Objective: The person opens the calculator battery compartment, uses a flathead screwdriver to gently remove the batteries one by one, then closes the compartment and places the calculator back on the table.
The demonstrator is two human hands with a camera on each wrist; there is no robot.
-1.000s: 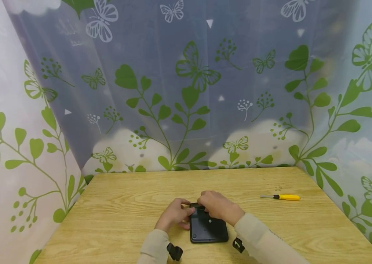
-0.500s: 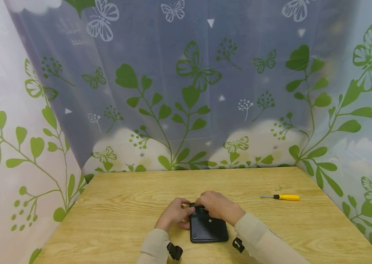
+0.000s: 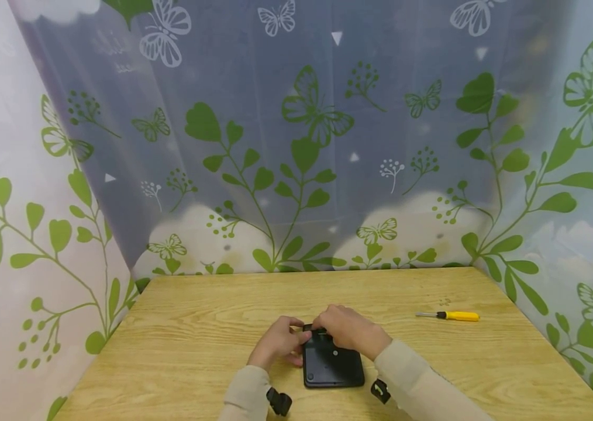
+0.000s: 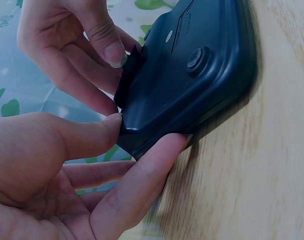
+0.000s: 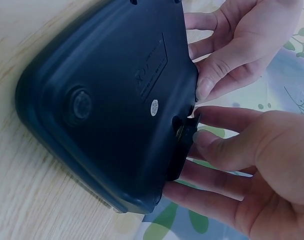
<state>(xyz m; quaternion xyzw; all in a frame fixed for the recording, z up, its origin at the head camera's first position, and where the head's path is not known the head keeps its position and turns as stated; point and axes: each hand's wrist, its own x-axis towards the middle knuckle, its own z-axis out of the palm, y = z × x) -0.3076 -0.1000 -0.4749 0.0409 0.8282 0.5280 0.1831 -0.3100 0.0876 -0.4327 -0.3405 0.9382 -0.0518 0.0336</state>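
A black calculator-like device (image 3: 330,368) lies on the table with its underside up, showing round rubber feet and a small pale oval sticker. At its far left corner my left hand (image 3: 278,342) holds the edge, thumb on top and fingers against the side. My right hand (image 3: 349,327) is at the far edge; in the right wrist view the thumb and a finger pinch a small black battery cover (image 5: 184,155). That cover stands tilted up from the device, with a dark opening beside it. The device's face is hidden against the table.
To the right on the wooden table (image 3: 212,316) lies a screwdriver (image 3: 457,316) with a yellow handle, its tip pointing left. Several tiny specks (image 3: 444,301) sit just behind it. Printed curtains (image 3: 254,175) enclose the back and both sides.
My right hand's fingers have shifted slightly left along the device's far edge. The left hand, device and screwdriver have stayed in place.
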